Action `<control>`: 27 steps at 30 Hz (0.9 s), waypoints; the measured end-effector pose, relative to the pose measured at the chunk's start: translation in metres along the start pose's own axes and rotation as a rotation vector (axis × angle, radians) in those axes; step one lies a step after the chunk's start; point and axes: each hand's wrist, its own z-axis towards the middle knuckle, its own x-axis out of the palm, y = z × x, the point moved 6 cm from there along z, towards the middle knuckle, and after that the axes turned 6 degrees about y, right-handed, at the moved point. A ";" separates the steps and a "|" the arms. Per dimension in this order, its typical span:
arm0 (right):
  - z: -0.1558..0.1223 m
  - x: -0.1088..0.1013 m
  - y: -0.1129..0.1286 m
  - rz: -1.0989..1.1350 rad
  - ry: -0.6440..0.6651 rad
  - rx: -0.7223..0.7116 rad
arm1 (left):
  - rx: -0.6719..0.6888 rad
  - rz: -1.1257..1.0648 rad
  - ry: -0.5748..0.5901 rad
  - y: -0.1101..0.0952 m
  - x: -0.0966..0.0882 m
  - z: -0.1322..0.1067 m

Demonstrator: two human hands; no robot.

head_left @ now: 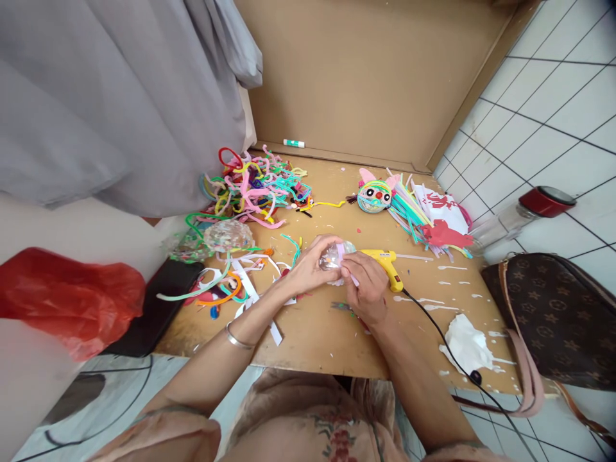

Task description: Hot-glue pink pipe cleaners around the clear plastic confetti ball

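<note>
A small clear plastic piece, rounded like a bottle bottom [330, 258], is held up over the middle of the table. My left hand [312, 264] wraps around its left side. My right hand [366, 282] pinches a pale lilac strip [341, 250], which looks like a pipe cleaner, against the piece. Just beyond my right hand lies a yellow hot glue gun [391, 264], its cord running toward the front right. Small scissors [341, 307] lie below my hands, partly hidden.
Tangled colourful pipe cleaners [255, 186] heap at back left, near clear plastic pieces [228, 235]. A decorated animal face [374, 196] with pink ears sits at back right. Glue strands, crumpled tissue [466, 343], a clear bottle [505, 224] and a brown handbag [558, 314] are on the right.
</note>
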 end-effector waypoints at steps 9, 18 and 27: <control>0.000 0.000 0.000 0.002 0.013 -0.007 | 0.020 0.031 0.039 -0.003 -0.001 0.001; 0.000 -0.001 0.000 0.003 -0.005 -0.001 | 0.112 0.101 0.040 -0.003 0.001 0.001; 0.001 0.001 -0.004 0.050 0.007 0.014 | 0.120 0.127 0.003 -0.007 0.000 0.000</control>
